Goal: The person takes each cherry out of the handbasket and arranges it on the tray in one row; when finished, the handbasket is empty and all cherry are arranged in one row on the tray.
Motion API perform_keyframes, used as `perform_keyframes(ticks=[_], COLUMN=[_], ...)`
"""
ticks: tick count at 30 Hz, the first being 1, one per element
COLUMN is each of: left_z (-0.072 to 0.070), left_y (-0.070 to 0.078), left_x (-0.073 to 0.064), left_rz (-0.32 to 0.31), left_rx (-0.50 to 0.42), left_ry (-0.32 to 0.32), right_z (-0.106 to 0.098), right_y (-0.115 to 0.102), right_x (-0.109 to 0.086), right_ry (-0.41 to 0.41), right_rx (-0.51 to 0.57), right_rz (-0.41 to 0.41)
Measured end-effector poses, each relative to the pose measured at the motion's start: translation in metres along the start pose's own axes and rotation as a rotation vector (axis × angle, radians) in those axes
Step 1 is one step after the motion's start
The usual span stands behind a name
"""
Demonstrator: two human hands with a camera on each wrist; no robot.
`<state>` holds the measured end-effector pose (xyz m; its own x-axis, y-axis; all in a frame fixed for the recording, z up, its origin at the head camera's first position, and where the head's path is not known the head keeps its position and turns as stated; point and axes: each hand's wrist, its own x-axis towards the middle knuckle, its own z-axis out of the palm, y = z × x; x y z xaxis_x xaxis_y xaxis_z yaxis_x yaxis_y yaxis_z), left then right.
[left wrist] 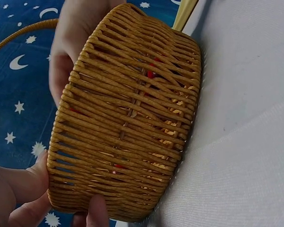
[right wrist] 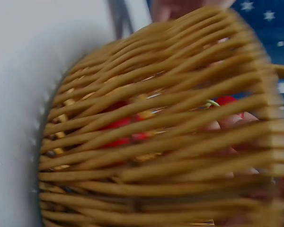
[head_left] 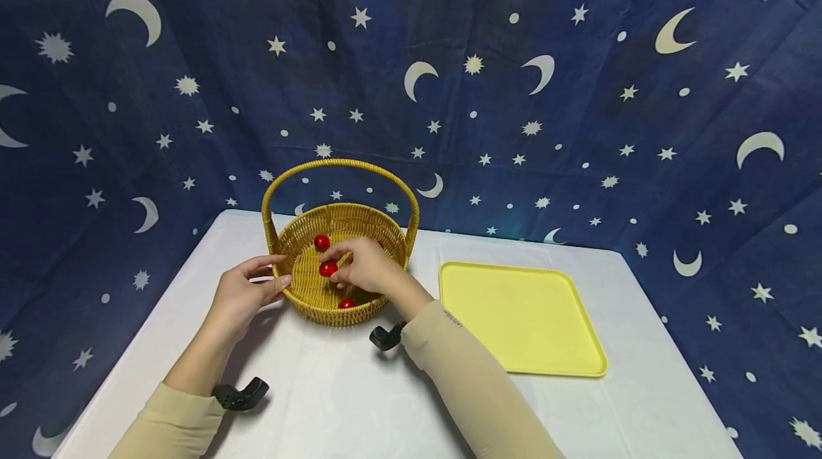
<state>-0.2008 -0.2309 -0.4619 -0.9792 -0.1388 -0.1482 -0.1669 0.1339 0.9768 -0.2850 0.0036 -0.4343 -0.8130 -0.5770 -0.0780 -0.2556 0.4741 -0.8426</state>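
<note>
One white table, wicker basket on it, yellow tray off to right. Left hand: fingers clamped on basket's side. Right hand: inside basket, fingers pinching red ball, other red balls near it.

Left hand in a grip near the table's left edge, right hand pinching closer to the far edge, both sleeved forearms slanting inward
</note>
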Motion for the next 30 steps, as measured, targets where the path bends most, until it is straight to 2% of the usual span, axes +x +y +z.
perform_keyframes(ticks=[4,8,13,17,23,30], left_z=[-0.001,-0.001,0.000,0.000,-0.001,0.000], left_y=[-0.001,-0.002,-0.002,0.000,0.000,0.000], left_x=[0.001,0.002,0.001,-0.001,-0.001,0.000], left_rz=[-0.002,-0.010,-0.015,-0.006,-0.001,0.000], left_rx=[0.002,0.000,0.000,-0.005,-0.005,0.000], left_ry=[0.002,0.004,0.005,0.007,0.000,-0.005], right_z=[-0.017,-0.043,-0.076,-0.098,-0.120,-0.120], right_y=[-0.005,0.001,0.024,0.052,0.094,0.127], right_x=[-0.022,-0.053,-0.094,-0.116,-0.127,-0.119], right_ry=[0.020,0.059,0.139,0.184,0.229,0.226], right_rx=[0.089,0.113,0.060,0.052,-0.046,-0.153], right_rz=[-0.064,-0.099,-0.089,-0.053,0.097,0.207])
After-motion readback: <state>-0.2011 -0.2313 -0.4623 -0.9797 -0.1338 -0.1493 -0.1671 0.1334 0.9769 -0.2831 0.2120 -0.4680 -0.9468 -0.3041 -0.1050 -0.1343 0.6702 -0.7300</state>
